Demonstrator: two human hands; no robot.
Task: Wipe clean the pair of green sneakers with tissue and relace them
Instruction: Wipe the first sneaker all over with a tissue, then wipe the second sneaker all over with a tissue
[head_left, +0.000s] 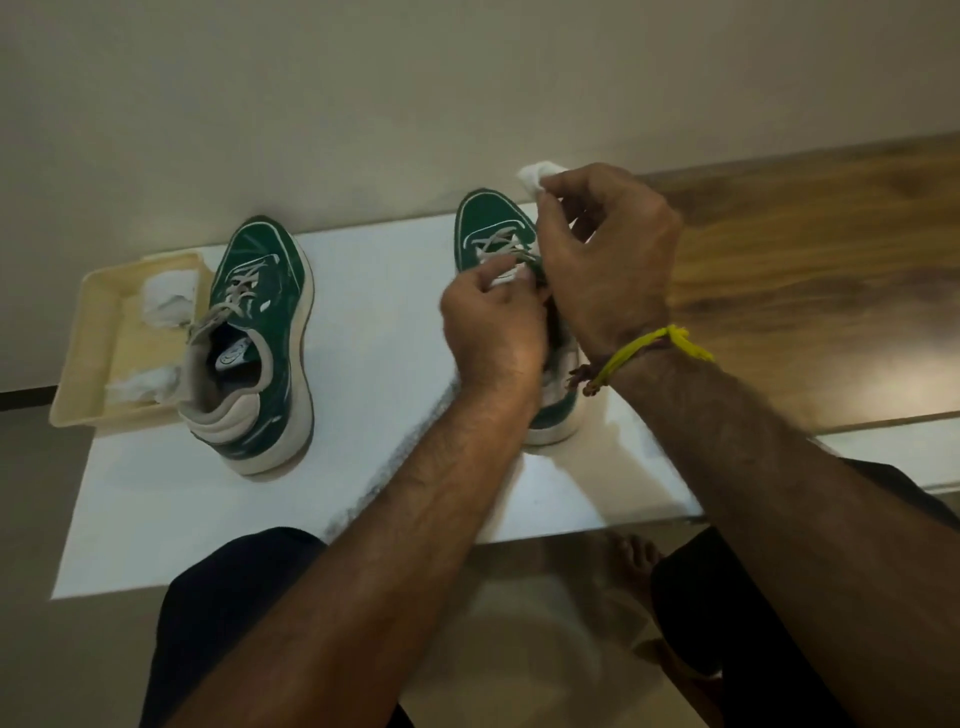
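Both hands over right sneaker (491, 223): left hand (491, 317) pinches lace (501, 249); right hand (608, 260) curled, contents unclear. Lace limp, likely slippery; best held near eyelets.

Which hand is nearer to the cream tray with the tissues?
Left. The left hand is at the right sneaker's laces, on the tray's side; the right hand is farther right.

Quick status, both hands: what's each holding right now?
Left hand: pinches the lace of the right-side sneaker.
Right hand: fingers curled at the same lace; a tissue shows at its fingertips.
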